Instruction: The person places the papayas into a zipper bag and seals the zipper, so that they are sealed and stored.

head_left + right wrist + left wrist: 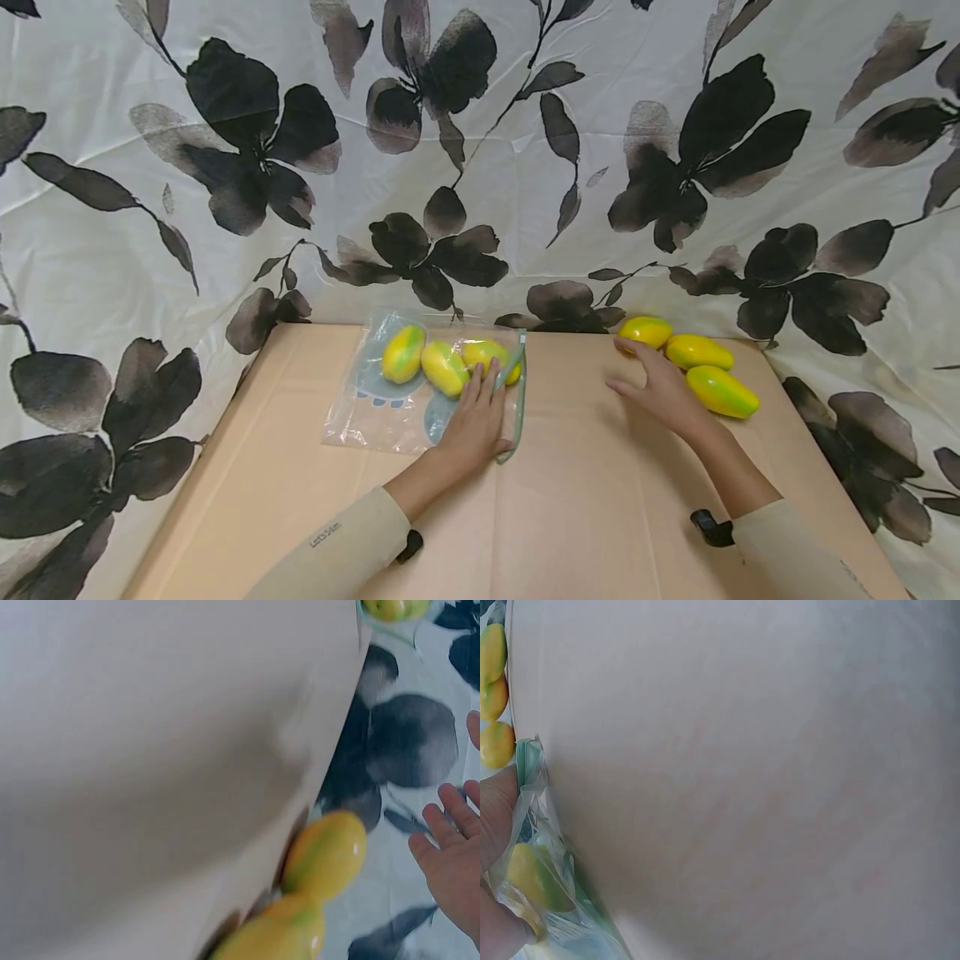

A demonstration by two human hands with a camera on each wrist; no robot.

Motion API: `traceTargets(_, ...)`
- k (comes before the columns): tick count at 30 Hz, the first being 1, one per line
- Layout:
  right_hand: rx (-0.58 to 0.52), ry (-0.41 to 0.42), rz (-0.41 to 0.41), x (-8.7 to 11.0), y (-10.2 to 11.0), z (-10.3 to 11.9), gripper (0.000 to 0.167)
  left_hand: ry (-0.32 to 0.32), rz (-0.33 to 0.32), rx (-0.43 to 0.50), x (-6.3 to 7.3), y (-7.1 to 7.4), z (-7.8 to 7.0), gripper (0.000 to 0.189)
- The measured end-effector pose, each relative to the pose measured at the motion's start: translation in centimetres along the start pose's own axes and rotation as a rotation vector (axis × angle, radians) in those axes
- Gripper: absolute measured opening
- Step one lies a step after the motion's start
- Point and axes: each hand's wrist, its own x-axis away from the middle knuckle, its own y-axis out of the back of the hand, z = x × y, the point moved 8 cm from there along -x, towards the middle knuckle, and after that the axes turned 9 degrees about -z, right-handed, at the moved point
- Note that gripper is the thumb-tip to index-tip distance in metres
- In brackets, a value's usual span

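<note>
A clear zip bag (345, 425) with a green zip strip and blue printed shapes lies flat on the board. Inside it are three yellow-green mangoes, one of them this mango (403, 354). My left hand (472, 425) lies over the bag's right end and holds it by the zip edge; in the left wrist view, thumb and finger grip the crumpled plastic. To the right, my right hand (660, 387) hovers with spread fingers beside three loose mangoes: the far mango (647, 331), the middle mango (699, 352) and the near mango (722, 392). Nothing is in its palm.
The pale cardboard board (570, 500) slopes out toward me on both sides. Behind it hangs a white cloth (555, 250) printed with dark flowers, meeting the board's back edge close behind the bag and the loose mangoes.
</note>
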Motion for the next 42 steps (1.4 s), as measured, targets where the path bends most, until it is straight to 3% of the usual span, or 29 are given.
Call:
traceTargets(10,0.078,-0.052,-0.121,1.8,5.4,-4.8,0.085,-0.010,-0.018,-0.001,0.1,-0.2,0.0,0.118)
traceTargets(19,0.097,-0.109,-0.137,3.4,7.9,-9.7,0.093,-0.011,-0.023,0.011,0.2,0.0,0.0,0.118)
traceTargets(27,0.137,-0.238,-0.033,4.9,7.9,-13.7,0.111,-0.008,-0.007,-0.012,0.1,0.0,0.1,0.119)
traceTargets(33,0.170,-0.258,0.029,5.2,7.4,-15.3,0.110,0.004,0.001,0.014,0.1,-0.1,0.1,0.119)
traceTargets(40,0.152,-0.410,0.138,6.3,6.3,-17.0,0.117,0.005,-0.003,0.027,0.1,0.0,0.1,0.117)
traceTargets(42,0.147,-0.412,0.145,6.5,6.1,-17.1,0.115,0.004,-0.002,0.027,0.2,0.0,0.1,0.117)
